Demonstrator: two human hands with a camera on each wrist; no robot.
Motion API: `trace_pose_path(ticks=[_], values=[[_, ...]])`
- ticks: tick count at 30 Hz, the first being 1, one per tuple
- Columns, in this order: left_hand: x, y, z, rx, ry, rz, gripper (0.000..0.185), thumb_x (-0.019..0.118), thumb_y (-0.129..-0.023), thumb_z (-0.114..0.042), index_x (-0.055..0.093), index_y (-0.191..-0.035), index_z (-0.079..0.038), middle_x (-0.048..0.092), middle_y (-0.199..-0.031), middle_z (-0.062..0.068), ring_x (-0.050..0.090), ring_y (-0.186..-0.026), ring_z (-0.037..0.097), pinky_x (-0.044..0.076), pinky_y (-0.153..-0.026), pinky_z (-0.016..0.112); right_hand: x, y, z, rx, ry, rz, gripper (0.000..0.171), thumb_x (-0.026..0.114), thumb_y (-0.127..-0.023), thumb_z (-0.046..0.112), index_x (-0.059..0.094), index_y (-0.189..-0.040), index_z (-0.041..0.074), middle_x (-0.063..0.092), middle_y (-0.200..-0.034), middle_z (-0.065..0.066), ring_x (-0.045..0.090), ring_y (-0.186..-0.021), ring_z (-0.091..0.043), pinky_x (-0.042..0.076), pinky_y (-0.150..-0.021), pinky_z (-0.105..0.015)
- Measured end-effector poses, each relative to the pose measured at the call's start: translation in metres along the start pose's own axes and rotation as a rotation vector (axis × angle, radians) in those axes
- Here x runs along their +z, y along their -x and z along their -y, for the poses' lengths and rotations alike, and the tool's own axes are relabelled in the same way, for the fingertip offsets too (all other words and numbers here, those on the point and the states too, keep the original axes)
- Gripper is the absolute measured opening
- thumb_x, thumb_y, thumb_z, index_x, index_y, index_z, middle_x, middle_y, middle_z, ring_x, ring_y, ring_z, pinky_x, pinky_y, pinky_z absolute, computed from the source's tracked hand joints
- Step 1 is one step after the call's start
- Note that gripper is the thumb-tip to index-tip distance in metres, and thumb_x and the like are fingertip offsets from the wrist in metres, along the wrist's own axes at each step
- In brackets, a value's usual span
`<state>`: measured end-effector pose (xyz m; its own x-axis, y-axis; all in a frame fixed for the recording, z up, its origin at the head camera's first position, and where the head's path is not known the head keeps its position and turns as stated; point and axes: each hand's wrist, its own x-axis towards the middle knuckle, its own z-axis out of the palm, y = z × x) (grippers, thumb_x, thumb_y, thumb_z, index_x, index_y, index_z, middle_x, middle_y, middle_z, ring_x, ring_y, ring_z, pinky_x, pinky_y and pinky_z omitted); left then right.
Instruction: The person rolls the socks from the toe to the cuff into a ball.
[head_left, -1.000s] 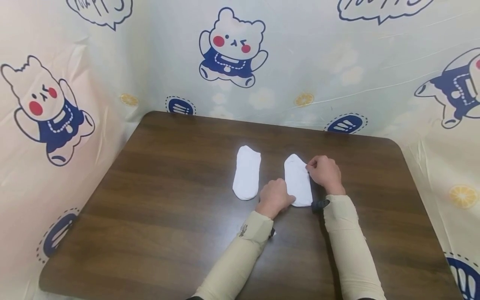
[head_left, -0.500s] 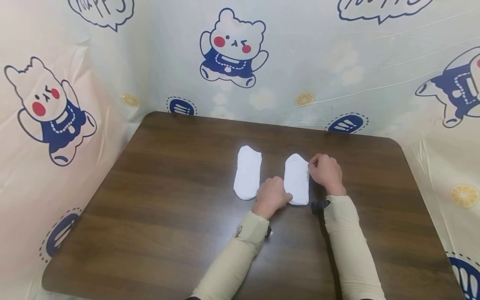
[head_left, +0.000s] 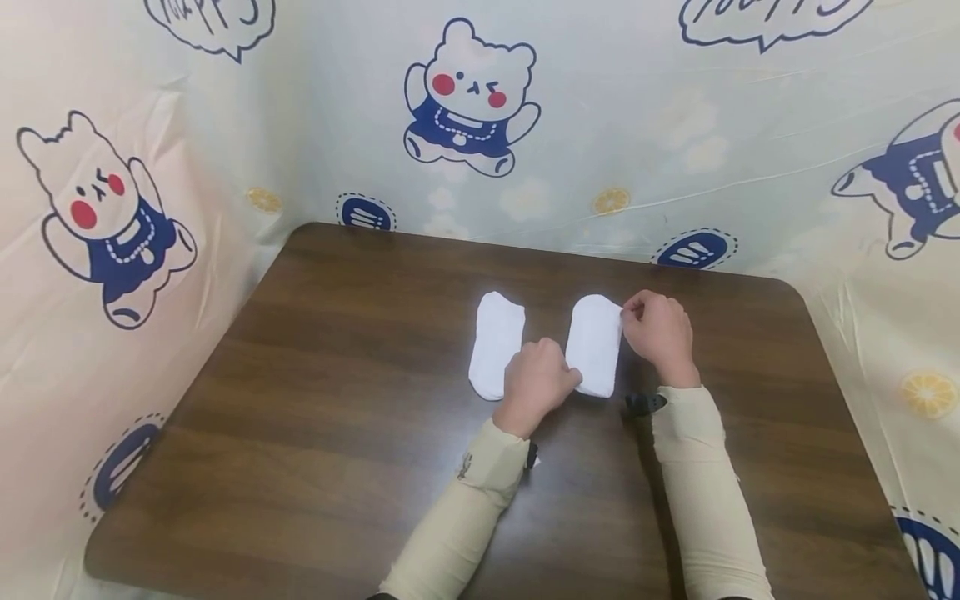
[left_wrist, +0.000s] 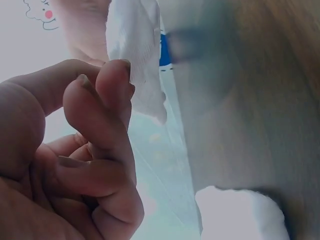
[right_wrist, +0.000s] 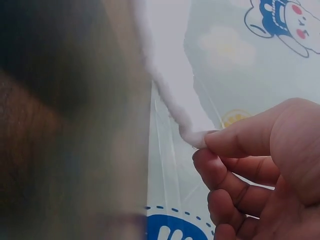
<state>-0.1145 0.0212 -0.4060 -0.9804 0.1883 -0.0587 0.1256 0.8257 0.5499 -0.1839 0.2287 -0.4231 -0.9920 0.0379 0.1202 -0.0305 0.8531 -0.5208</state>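
Looks like a home corner or makeshift recording booth, not a lab or shop. Small dark wood-grain table (head_left: 315,433) with rounded corners, boxed in on three sides by a creased plastic sheet (head_left: 675,142) printed with cartoon bears (head_left: 468,96), lemon slices and speech bubbles. Two white socks (head_left: 497,343) on the table: household laundry stuff. No tools, machines or shelving visible.

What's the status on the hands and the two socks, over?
Left hand grips right sock at its near end. Right hand pinches its far edge. Left sock flat beside it, untouched. Nothing in the way.
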Motion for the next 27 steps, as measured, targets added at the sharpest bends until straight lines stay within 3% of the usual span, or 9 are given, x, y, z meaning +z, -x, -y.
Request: trace_pose_path(ticks=[9,15,20,27], values=[[-0.007,0.001,0.014,-0.038,0.002,-0.006,0.046,0.071,-0.085,-0.019,0.047,-0.046,-0.015,0.035,-0.040,-0.006,0.038,-0.038,0.012,0.028,-0.040,0.027,0.009,-0.004,0.016,-0.015,-0.035,0.016,0.020,0.056,-0.097,0.014,0.070,-0.099,-0.001,0.065,-0.083,-0.015,0.056,-0.074,-0.033,0.041,-0.064,-0.042],[-0.017,0.006,0.029,-0.063,-0.009,-0.046,0.047,0.071,-0.084,-0.020,0.046,-0.044,-0.015,0.032,-0.041,-0.006,0.038,-0.041,0.013,0.028,-0.042,0.029,0.020,-0.008,0.031,-0.050,-0.045,0.030,0.020,0.056,-0.097,0.014,0.070,-0.099,0.000,0.066,-0.083,-0.015,0.056,-0.071,-0.032,0.042,-0.064,-0.042],[-0.032,0.017,0.052,-0.096,0.025,-0.086,0.044,0.070,-0.082,-0.019,0.048,-0.043,-0.015,0.034,-0.041,-0.007,0.040,-0.045,0.014,0.030,-0.045,0.030,0.039,-0.015,0.054,-0.099,-0.050,0.042,0.019,0.058,-0.096,0.013,0.071,-0.097,0.000,0.066,-0.081,-0.013,0.056,-0.070,-0.031,0.042,-0.063,-0.042],[-0.053,0.035,0.087,-0.199,0.105,-0.156,0.044,0.067,-0.082,-0.014,0.046,-0.044,-0.014,0.033,-0.043,-0.007,0.038,-0.045,0.014,0.030,-0.046,0.030,0.061,-0.024,0.094,-0.169,-0.081,0.078,0.019,0.056,-0.096,0.014,0.071,-0.096,0.003,0.065,-0.080,-0.011,0.055,-0.074,-0.030,0.043,-0.066,-0.041]])
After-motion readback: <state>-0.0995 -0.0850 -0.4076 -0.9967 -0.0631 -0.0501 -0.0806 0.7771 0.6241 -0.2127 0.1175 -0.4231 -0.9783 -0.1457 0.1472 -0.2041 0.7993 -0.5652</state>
